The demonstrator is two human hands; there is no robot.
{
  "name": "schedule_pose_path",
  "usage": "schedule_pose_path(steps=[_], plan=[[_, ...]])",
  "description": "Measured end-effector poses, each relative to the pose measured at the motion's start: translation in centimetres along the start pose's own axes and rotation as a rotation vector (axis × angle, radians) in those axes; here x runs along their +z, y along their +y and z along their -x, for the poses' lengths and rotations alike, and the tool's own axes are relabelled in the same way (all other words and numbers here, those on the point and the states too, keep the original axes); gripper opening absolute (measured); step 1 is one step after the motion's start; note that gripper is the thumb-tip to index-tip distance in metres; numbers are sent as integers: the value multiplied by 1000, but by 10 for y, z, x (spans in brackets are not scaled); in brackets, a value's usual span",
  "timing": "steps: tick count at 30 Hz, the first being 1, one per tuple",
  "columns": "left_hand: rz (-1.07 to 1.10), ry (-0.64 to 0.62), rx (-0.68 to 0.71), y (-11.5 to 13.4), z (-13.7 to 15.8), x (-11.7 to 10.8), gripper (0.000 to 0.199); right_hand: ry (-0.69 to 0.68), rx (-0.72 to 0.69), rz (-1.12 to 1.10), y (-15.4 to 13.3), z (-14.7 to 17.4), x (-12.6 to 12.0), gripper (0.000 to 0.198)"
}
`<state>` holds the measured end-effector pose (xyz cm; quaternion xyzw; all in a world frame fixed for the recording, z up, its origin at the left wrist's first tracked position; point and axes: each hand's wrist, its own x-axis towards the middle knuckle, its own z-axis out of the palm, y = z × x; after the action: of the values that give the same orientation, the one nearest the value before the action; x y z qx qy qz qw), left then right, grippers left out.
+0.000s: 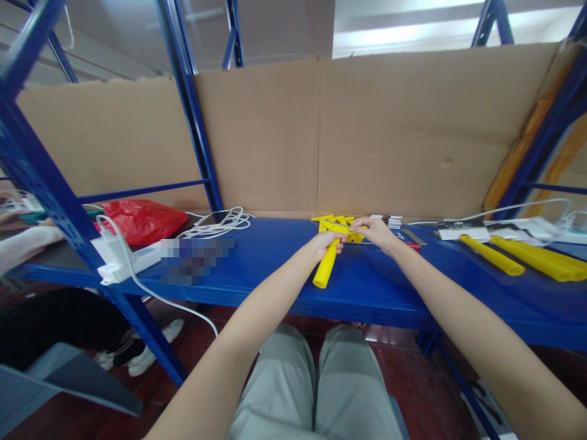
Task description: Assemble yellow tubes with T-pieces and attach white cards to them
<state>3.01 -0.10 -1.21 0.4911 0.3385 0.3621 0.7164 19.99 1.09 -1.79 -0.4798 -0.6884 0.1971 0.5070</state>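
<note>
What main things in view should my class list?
Held tube: one, yellow, centre
Small pieces: several, yellow, behind held tube
Loose tubes: three or more, yellow, right
Flat packets: two or more, black-and-white, right
Bag: one, red, left
Power strip: one, white, near bag
Cable coil: one, white, beside bag
Cardboard sheets: two or more, brown, behind
Shelf: one, blue, across middle
Other person's shoes: two, white, lower left
Trousers: one pair, grey, below shelf
Left hand: one, bare, gripping held tube
Right hand: one, bare, beside left hand
</note>
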Motion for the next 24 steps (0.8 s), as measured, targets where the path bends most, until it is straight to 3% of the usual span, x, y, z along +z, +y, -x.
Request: schedule_pose_path(steps=[11, 20, 24], plan=[[-47, 5, -13, 0, -2, 0, 17, -49, -38, 15, -4, 2, -1, 8], [-41, 10, -6, 0, 0, 2, 15, 5, 130, -164, 3, 2, 5, 21], [-53, 28, 14, -1, 1, 3, 15, -16, 198, -131, 1, 4, 7, 16]])
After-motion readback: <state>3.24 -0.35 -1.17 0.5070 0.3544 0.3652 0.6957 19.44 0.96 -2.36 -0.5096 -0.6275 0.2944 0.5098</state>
